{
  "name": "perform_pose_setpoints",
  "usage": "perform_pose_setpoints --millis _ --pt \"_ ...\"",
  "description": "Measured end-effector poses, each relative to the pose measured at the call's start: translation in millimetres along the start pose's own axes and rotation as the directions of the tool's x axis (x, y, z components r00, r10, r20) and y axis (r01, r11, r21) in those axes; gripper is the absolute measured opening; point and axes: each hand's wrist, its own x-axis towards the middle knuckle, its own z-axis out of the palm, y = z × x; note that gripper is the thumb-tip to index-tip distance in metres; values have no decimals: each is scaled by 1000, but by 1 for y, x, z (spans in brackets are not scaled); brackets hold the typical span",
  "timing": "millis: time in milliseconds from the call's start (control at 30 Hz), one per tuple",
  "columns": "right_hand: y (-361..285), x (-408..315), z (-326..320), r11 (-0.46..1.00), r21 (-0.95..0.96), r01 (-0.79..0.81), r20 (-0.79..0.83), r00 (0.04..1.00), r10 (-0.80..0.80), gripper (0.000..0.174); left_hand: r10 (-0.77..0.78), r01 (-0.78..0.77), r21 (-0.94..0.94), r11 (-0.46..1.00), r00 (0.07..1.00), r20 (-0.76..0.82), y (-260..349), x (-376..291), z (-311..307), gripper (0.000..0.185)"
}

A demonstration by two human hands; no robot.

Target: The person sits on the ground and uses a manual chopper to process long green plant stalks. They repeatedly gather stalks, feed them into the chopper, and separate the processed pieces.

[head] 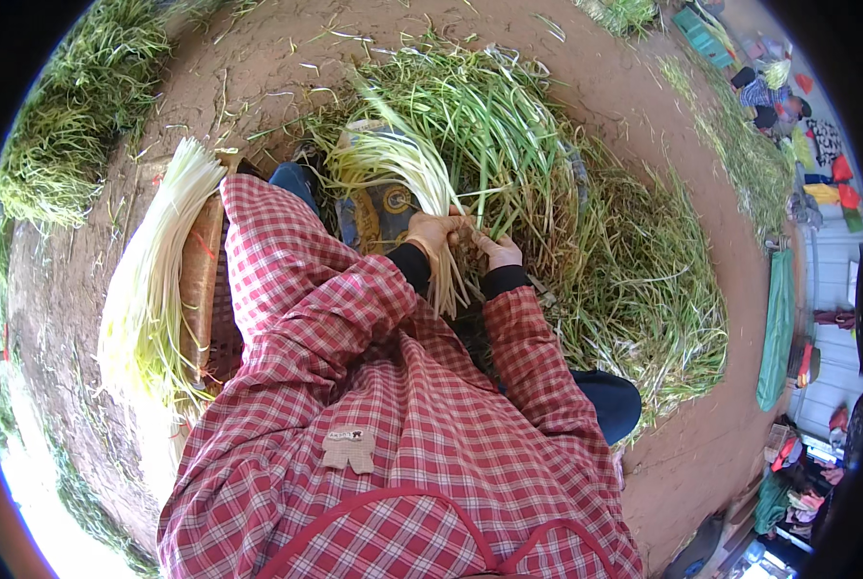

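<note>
My left hand (430, 231) is closed around a bundle of pale, blanched chive-like stalks (428, 174). Its yellowish leafy ends fan out away from me, and the whitish ends hang below my fist toward my lap. Close beside it, my right hand (500, 252) pinches a few green stalks (482, 192), its fingertips near the left hand's fingers. Exactly where those fingertips meet is hard to make out. Beyond both hands spreads a heap of loose green leaves (511, 123). Under the bundle shows a dark printed sack (384, 213) bearing writing.
At my left a large bunch of pale stalks (149, 275) lies along a brown box-like support (201, 289). Dried grassy trimmings (634, 275) extend right. Another green heap (69, 116) stands far left. A person (771, 101) sits at upper right, near a teal crate (702, 36).
</note>
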Motion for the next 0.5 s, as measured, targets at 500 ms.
perform_pose_setpoints --millis 500 --pt "-124 -21 -198 -199 -835 -514 -508 857 -85 59 320 -289 -421 860 947 3 111 11 -74 14"
